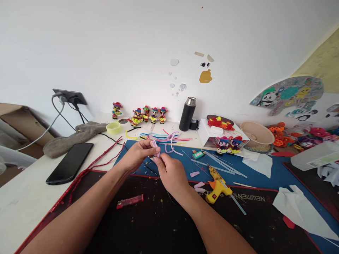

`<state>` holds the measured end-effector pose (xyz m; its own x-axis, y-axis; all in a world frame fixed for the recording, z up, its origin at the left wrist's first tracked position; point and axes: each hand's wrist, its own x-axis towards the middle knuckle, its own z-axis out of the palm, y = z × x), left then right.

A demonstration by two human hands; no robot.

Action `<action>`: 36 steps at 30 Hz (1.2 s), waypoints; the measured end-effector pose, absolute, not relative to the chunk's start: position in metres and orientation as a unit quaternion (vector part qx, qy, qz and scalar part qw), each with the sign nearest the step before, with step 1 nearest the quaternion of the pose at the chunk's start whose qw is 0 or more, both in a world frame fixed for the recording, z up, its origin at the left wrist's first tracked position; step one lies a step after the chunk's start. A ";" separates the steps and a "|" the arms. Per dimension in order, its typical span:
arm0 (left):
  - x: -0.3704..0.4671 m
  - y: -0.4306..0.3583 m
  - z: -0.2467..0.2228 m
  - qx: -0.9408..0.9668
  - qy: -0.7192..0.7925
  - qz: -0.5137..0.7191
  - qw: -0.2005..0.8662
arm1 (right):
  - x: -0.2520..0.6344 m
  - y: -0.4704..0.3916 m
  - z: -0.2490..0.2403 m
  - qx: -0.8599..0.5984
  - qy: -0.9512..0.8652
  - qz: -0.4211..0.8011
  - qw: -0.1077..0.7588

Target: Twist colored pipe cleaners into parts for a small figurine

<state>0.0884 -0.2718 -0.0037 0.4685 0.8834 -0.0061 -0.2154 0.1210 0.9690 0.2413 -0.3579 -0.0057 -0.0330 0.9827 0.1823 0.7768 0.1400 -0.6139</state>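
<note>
Both hands meet over the blue mat, pinching a short folded lilac pipe cleaner [155, 144] between them. My left hand [139, 153] grips its upper part between thumb and fingers. At its lower end is my right hand [171, 171], thumb pressed against the fingers. Behind the hands lie loose coloured pipe cleaners [159, 137], with curved lilac ones [172, 143] nearest. Small folded lilac pieces [199, 187] rest on the mats right of my right hand, beside a yellow glue gun [218, 187].
A red lighter [130, 201] lies on the black mat [148, 229]. At left are a phone [70, 163] and driftwood [71, 139]. Small figures [137, 117], a black flask [187, 114] and a white box [202, 132] stand at the back. Clear glue sticks [225, 164] lie right.
</note>
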 end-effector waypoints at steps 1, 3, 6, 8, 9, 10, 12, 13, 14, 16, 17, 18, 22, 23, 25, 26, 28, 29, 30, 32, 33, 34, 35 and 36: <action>0.089 -0.272 -0.003 0.525 0.319 0.408 0.676 | 0.242 -0.358 -0.006 -0.630 -0.694 0.180 0.297; 0.089 -0.272 -0.002 0.527 0.319 0.409 0.673 | 0.242 -0.357 -0.006 -0.626 -0.691 0.189 0.307; 0.090 -0.272 0.000 0.532 0.316 0.406 0.672 | 0.242 -0.357 -0.007 -0.620 -0.690 0.198 0.316; 0.090 -0.272 -0.001 0.534 0.314 0.406 0.672 | 0.242 -0.357 -0.006 -0.622 -0.688 0.200 0.315; 0.090 -0.272 -0.001 0.534 0.313 0.405 0.673 | 0.242 -0.357 -0.006 -0.623 -0.688 0.202 0.313; 0.090 -0.272 -0.001 0.533 0.312 0.405 0.674 | 0.242 -0.357 -0.005 -0.623 -0.688 0.205 0.312; 0.090 -0.271 -0.002 0.531 0.311 0.403 0.678 | 0.242 -0.357 -0.004 -0.618 -0.688 0.213 0.315; 0.089 -0.271 -0.002 0.530 0.310 0.402 0.679 | 0.242 -0.357 -0.003 -0.615 -0.687 0.219 0.319; 0.089 -0.271 -0.002 0.529 0.310 0.401 0.681 | 0.242 -0.357 -0.003 -0.611 -0.687 0.225 0.322; 0.089 -0.272 -0.003 0.528 0.308 0.400 0.683 | 0.242 -0.357 -0.002 -0.608 -0.685 0.234 0.328; 0.089 -0.272 -0.003 0.528 0.308 0.400 0.683 | 0.243 -0.357 -0.002 -0.606 -0.684 0.237 0.330; 0.089 -0.272 -0.003 0.528 0.307 0.399 0.684 | 0.243 -0.356 -0.002 -0.603 -0.684 0.239 0.333; 0.089 -0.272 -0.003 0.526 0.302 0.400 0.688 | 0.244 -0.356 -0.002 -0.591 -0.678 0.254 0.356; 0.089 -0.271 -0.004 0.525 0.300 0.400 0.689 | 0.244 -0.355 -0.002 -0.588 -0.675 0.260 0.361; 0.089 -0.271 -0.004 0.521 0.298 0.400 0.693 | 0.245 -0.356 -0.002 -0.587 -0.667 0.276 0.367; 0.089 -0.271 -0.004 0.517 0.297 0.400 0.696 | 0.245 -0.356 -0.002 -0.587 -0.663 0.283 0.369; 0.089 -0.271 -0.005 0.509 0.292 0.400 0.704 | 0.245 -0.356 -0.002 -0.587 -0.652 0.300 0.374; 0.088 -0.271 -0.005 0.504 0.288 0.399 0.710 | 0.245 -0.356 -0.002 -0.585 -0.647 0.310 0.377; 0.088 -0.271 -0.005 0.501 0.283 0.395 0.716 | 0.245 -0.356 -0.002 -0.582 -0.641 0.324 0.381; 0.086 -0.271 -0.005 0.498 0.270 0.380 0.731 | 0.244 -0.356 -0.003 -0.572 -0.622 0.366 0.390; 0.085 -0.270 -0.004 0.496 0.263 0.372 0.739 | 0.243 -0.356 -0.004 -0.565 -0.608 0.394 0.395; 0.084 -0.270 -0.004 0.493 0.256 0.366 0.747 | 0.243 -0.356 -0.004 -0.554 -0.592 0.425 0.403; 0.083 -0.270 -0.004 0.488 0.252 0.363 0.753 | 0.242 -0.356 -0.005 -0.541 -0.574 0.458 0.411; 0.082 -0.269 -0.003 0.481 0.251 0.363 0.758 | 0.242 -0.356 -0.005 -0.525 -0.556 0.490 0.418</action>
